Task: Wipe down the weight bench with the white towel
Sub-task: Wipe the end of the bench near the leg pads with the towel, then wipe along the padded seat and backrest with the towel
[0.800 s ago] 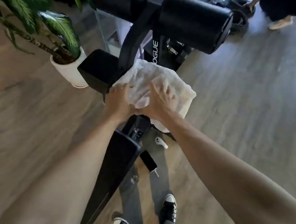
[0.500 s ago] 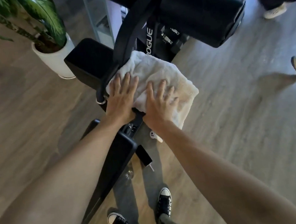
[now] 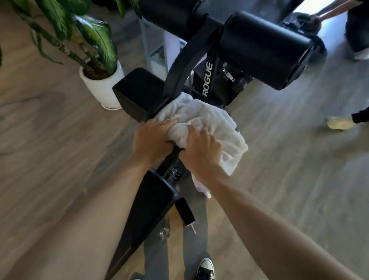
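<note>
The black weight bench (image 3: 138, 94) runs from lower left up to its padded rollers (image 3: 265, 48) at the top. A crumpled white towel (image 3: 214, 121) lies over the bench's seat section, its right side hanging off the edge. My left hand (image 3: 152, 142) has its fingers curled into the towel's left edge. Pressed on the towel's near side is my right hand (image 3: 201, 154), its fingers bunching the cloth. The seat pad under the towel is hidden.
A potted plant in a white pot (image 3: 104, 89) stands left of the bench. A dark phone (image 3: 184, 211) lies on the wooden floor below the bench. Another person (image 3: 361, 17) crouches at the upper right, and a shoe (image 3: 339, 122) shows at the right edge.
Both hands went from flat with spread fingers to curled, gathering the towel. The towel is more bunched and has shifted slightly toward me.
</note>
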Demonstrator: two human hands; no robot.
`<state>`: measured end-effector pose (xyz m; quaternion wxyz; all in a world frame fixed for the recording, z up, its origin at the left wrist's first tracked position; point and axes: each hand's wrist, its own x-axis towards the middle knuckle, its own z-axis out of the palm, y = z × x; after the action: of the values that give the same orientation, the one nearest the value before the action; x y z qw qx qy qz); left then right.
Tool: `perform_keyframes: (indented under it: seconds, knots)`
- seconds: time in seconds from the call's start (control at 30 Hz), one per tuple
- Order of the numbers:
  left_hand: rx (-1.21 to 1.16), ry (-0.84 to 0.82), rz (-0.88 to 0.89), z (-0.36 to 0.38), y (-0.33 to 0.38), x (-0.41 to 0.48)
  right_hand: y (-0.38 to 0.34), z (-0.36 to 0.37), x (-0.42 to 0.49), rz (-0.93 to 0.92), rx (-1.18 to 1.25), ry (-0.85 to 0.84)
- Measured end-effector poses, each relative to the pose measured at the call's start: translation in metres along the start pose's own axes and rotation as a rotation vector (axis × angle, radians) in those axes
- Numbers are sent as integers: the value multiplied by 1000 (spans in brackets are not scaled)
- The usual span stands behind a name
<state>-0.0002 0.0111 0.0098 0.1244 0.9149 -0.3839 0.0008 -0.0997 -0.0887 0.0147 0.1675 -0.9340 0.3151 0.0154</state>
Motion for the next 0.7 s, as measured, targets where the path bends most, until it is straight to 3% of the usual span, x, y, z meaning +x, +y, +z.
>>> perform_keyframes:
  seconds: [0.23, 0.43, 0.7]
  knots:
    - [-25, 87, -114, -48, -20, -62, -49, -12, -40, -178, 18, 101]
    - [8, 64, -320, -77, -60, -140, -105, -15, -84, -364, 28, -22]
    - [-126, 128, -658, -107, -128, -293, -200, 16, -172, -692, 62, -180]
